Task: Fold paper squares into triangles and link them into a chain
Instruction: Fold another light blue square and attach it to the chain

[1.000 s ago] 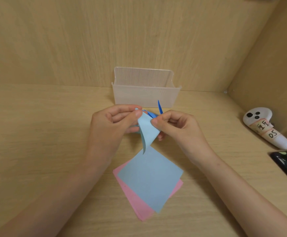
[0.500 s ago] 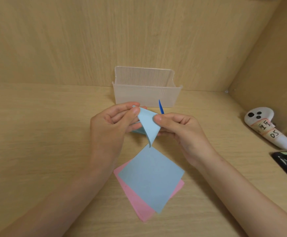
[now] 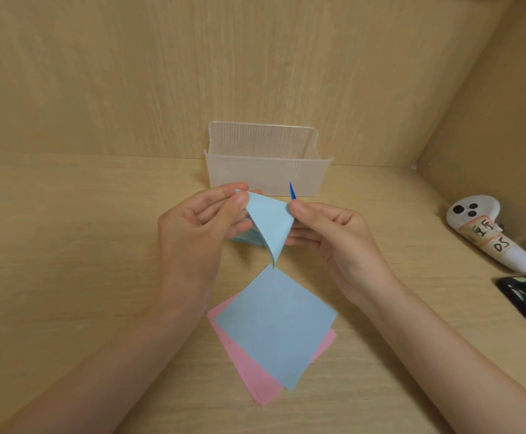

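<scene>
Hands above a wooden table (image 3: 67, 245): the left hand (image 3: 199, 228) and right hand (image 3: 336, 236) each pinch an upper corner of a folded light-blue paper (image 3: 271, 223), near a clear plastic box (image 3: 268, 180). A blue square (image 3: 274, 324) lies on a pink square (image 3: 250, 374) nearer the camera.

A light blue paper (image 3: 271, 227) is held up in the air, bent over into a curved triangle whose tip points down. A dark blue point (image 3: 292, 192) sticks up behind it. Below, a flat light blue square (image 3: 274, 324) lies on a slightly offset pink square (image 3: 249, 368).
</scene>
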A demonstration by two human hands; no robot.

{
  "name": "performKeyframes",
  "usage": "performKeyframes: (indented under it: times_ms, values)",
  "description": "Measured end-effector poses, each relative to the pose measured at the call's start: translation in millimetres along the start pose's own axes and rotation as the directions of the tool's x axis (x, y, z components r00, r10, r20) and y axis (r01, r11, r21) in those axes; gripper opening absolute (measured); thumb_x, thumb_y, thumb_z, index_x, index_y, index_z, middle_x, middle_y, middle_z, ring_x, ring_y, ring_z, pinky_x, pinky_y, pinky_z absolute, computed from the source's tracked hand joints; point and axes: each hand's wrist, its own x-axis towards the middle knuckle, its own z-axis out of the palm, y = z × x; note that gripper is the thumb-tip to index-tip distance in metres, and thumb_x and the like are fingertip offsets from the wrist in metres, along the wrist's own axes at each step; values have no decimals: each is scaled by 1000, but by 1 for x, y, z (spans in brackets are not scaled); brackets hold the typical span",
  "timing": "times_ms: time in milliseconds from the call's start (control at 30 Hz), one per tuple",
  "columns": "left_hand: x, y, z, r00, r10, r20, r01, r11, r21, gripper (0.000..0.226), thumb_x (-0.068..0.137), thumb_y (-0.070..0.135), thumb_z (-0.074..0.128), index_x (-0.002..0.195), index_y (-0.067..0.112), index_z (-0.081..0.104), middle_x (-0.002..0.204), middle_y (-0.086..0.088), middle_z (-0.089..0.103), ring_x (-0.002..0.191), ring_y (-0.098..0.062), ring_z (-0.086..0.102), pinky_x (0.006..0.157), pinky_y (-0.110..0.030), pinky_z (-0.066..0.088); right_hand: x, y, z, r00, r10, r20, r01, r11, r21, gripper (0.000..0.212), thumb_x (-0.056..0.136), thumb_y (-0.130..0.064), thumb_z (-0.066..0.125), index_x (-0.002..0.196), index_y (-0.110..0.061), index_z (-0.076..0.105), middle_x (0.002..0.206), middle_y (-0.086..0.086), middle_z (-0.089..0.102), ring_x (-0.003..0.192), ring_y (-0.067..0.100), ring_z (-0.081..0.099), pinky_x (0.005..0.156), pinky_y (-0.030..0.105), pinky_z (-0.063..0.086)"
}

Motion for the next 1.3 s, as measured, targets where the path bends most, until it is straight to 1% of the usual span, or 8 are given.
performKeyframes:
  times_ms: [100, 367, 500, 667, 833, 933, 1067, 1300]
  values:
    - [1, 0, -1, 1000, -7, -4, 7, 1000, -1, 7, 85, 4, 66, 85, 9, 69, 83, -4, 76, 82, -18, 73, 68, -21, 57, 1, 1, -1, 998, -29, -50, 28, 999, -17, 30, 71, -25, 68, 91, -2, 72, 91, 15, 74, 82, 22, 69, 80, 31, 56]
    - [1, 0, -1, 999, -39, 20, 39, 999, 7, 7, 85, 3, 64, 86, 9, 68, 82, -5, 76, 80, -17, 73, 68, -22, 57, 0, -2, 1, 989, -98, -110, 85, 990, -117, 10, 83, -7, 66, 84, 1, 71, 78, 8, 74, 72, 17, 68, 74, 25, 56]
    - [9, 5, -6, 989, -84, 125, 58, 979, 193, 17, 81, 10, 70, 97, 17, 70, 79, -6, 75, 73, -14, 72, 69, -23, 58, 0, -6, -1, 987, -134, -91, 117, 977, -178, 8, 82, -3, 66, 76, -4, 71, 67, 0, 72, 64, 9, 66, 67, 19, 53]
    - [12, 1, -10, 960, 1, 279, -151, 841, 520, 8, 73, 15, 78, 74, 22, 75, 74, 13, 74, 68, 1, 63, 66, -10, 44, -3, -4, 0, 993, -114, 9, 112, 953, -281, 7, 82, -3, 69, 76, -4, 71, 63, 0, 70, 58, 4, 61, 61, 13, 46]
    - [10, -4, -9, 968, 71, 241, -186, 849, 494, 7, 74, 10, 77, 71, 16, 74, 74, 6, 74, 72, 1, 66, 68, -15, 48, -4, -4, 2, 997, -69, 31, 74, 972, -221, 5, 84, -3, 65, 81, -1, 68, 54, -9, 65, 50, -2, 57, 55, 7, 42]
    - [9, -4, -7, 971, 93, 218, -184, 878, 443, 10, 75, 6, 75, 70, 15, 73, 72, 5, 73, 67, 2, 64, 65, -9, 47, -4, -3, 2, 998, -48, 27, 53, 974, -221, 8, 84, -7, 67, 76, -5, 66, 52, -10, 63, 49, 0, 56, 55, 8, 42]
    - [7, -6, -5, 979, 82, 187, -150, 910, 387, 13, 76, 5, 75, 69, 16, 72, 64, 12, 71, 63, 4, 62, 63, -8, 46, -3, -2, 2, 997, -78, 2, 76, 973, -219, 8, 82, -4, 68, 73, -5, 67, 54, -9, 65, 50, 0, 56, 56, 10, 43]
    - [8, -8, -6, 987, 77, 141, -123, 925, 358, 7, 75, 7, 75, 72, 12, 72, 69, 7, 71, 65, 1, 62, 65, -9, 46, -1, 0, -1, 1000, -2, -10, 1, 993, -114, 14, 76, -17, 70, 84, -5, 71, 80, 7, 72, 74, 17, 65, 71, 23, 52]
